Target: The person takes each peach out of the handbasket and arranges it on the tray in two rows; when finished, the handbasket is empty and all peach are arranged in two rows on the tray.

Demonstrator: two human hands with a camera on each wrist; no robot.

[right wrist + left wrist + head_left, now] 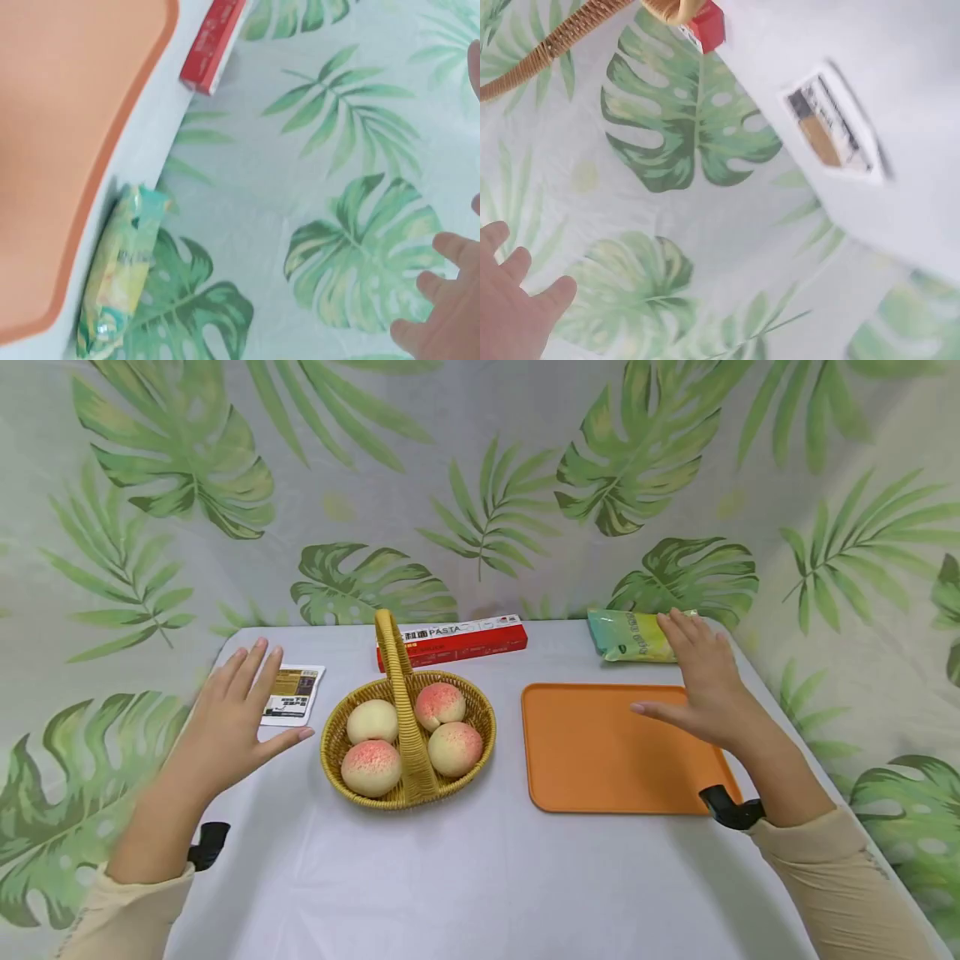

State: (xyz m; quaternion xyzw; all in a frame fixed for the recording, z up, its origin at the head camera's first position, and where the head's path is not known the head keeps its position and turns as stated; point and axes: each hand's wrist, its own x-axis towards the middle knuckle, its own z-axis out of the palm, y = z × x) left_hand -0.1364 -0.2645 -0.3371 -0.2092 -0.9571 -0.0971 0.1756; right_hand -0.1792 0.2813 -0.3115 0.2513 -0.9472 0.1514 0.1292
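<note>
My left hand [228,727] is held above the table's left side with fingers extended and thumb spread, holding nothing. Behind it lies a white packet with a brown and black label [292,695], partly covered by the hand. On the right, my right hand [701,693] hovers over the orange tray [600,747], fingers straight and thumb out, with nothing in it. Between the hands stands a woven basket [330,760] with an arched handle. Several peaches [372,768] sit inside it, on both sides of the handle.
At the back of the table lies a long red pasta box [465,642], just behind the basket. A green and yellow packet [630,635] rests at the back right, partly hidden by my right fingers. Leaf-patterned cloth [487,518] rises behind the white table [480,885].
</note>
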